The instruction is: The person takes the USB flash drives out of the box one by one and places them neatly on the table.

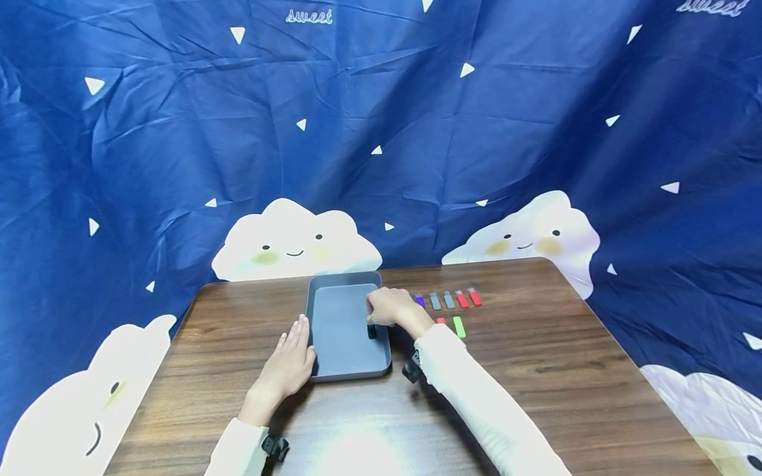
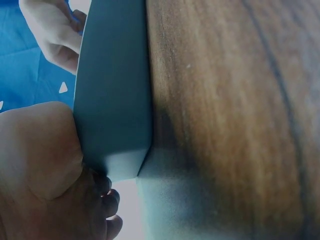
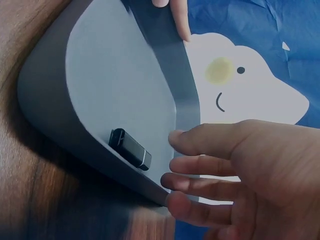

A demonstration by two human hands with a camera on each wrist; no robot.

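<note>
A grey tray [image 1: 348,367] stands on the wooden table, and a black USB flash drive [image 3: 132,150] lies inside it along the right wall. My right hand [image 1: 393,307] is over the tray's right side, just beyond that flash drive. In the right wrist view, thumb and fingers are apart, with a gap between them and the flash drive; nothing shows between them. My left hand [image 1: 288,363] rests against the tray's left wall, its fingers straight along the rim. The left wrist view shows this hand [image 2: 45,160] touching the tray's outer side [image 2: 117,85].
Right of the tray lie more flash drives: a purple one [image 1: 419,301], two grey ones [image 1: 435,301], two red ones [image 1: 475,297] in a row, and nearer, a green one [image 1: 459,326] and a red one [image 1: 440,320] partly hidden by my right arm. A blue curtain [image 1: 357,178] hangs behind the table.
</note>
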